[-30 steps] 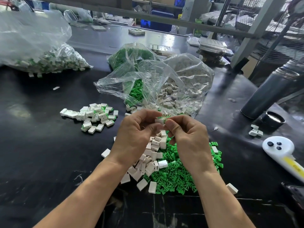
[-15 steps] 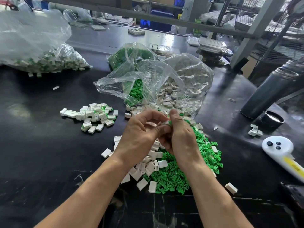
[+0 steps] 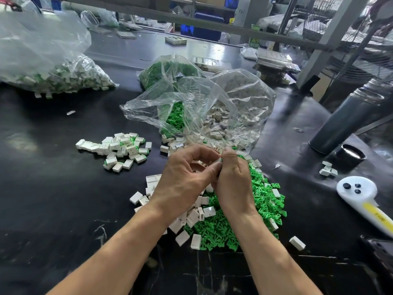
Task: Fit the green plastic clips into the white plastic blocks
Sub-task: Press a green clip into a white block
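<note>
Closer together now, both hands [image 3: 212,173] pinch a small white block [image 3: 218,160] between them.

Left of the hands [image 3: 204,179], bare counter [image 3: 53,199] lay open up to a small heap of fitted blocks [image 3: 119,150]. Straight ahead, slumped plastic bags [image 3: 197,107] blocked the way. To the right stood a grey flask [image 3: 348,118], its cap [image 3: 350,155] and a white handheld device [image 3: 361,201].

Loose white blocks [image 3: 192,218] lie beside a heap of green clips [image 3: 231,228].

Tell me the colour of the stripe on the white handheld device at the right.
Yellow, on the white handheld device; head view shows it.
</note>
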{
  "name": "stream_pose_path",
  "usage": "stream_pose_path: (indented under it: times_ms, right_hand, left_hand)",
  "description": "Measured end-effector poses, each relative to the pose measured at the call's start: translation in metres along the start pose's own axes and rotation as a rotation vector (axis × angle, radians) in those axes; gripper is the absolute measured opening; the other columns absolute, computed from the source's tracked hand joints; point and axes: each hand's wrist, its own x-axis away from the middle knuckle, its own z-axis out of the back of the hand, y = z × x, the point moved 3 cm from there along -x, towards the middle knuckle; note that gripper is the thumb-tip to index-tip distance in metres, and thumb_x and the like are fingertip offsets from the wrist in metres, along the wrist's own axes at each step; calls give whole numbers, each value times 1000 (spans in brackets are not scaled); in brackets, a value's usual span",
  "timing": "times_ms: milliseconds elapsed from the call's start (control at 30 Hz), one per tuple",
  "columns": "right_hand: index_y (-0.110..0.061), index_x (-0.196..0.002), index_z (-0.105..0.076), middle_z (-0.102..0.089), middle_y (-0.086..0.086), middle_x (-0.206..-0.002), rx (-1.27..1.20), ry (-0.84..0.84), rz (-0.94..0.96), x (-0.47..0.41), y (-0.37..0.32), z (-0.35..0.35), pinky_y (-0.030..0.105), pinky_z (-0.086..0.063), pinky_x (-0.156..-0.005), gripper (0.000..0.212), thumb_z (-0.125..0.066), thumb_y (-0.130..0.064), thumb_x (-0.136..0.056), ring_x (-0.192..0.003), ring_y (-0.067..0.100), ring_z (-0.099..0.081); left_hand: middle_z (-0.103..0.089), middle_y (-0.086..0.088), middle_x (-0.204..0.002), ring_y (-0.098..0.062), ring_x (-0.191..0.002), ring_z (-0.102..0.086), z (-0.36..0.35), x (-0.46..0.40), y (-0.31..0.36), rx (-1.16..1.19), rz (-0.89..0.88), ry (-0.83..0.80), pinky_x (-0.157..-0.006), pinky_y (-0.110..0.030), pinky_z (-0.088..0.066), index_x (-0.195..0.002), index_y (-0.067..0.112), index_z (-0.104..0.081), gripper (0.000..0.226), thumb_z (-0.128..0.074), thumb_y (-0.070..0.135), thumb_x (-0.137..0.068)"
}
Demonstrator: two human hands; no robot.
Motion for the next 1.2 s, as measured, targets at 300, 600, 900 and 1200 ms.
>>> stream_pose_path:
  times_ms: [300, 600, 900, 1200]
  right_hand:
    - [-41, -60, -73, -68, -17, -61, 22, 14, 41, 0, -1, -1, 22, -51, -64, 64, -29, -31, -106, -64, 0, -66]
    - [-34, -67, -78, -76, -6, -75, 3, 46, 36, -3, 0, -2, 38, -59, -74, 55, -33, -34, -99, -80, 13, -75]
    - [-36, -76, -79, -76, -9, -76, -3, 34, 30, 1, 3, 0, 28, -59, -70, 56, -33, -35, -109, -79, 7, -74]
    - [-28, -96, -72, -70, -4, -84, 88, 12, 165, 3, -5, 23, 22, -44, -61, 22, -59, -45, -101, -70, 5, -59]
  left_hand:
    - [-75, 3, -103, -27, -90, -75, -1, 2, -1, 15, -7, 1, -83, -48, -63, -95, 20, -74, 5, -76, 16, -92]
    - [-75, 1, -105, -27, -93, -75, -1, 1, 0, 25, -6, 10, -85, -48, -63, -94, 17, -74, 5, -76, 14, -92]
    - [-75, 1, -104, -25, -90, -76, -2, 2, 4, 15, 7, 15, -82, -41, -64, -96, 13, -74, 6, -76, 12, -91]
    - [-75, 2, -92, -14, -83, -72, 15, 0, 5, -23, -4, 108, -75, -22, -59, -98, 17, -72, 11, -78, 18, -88]
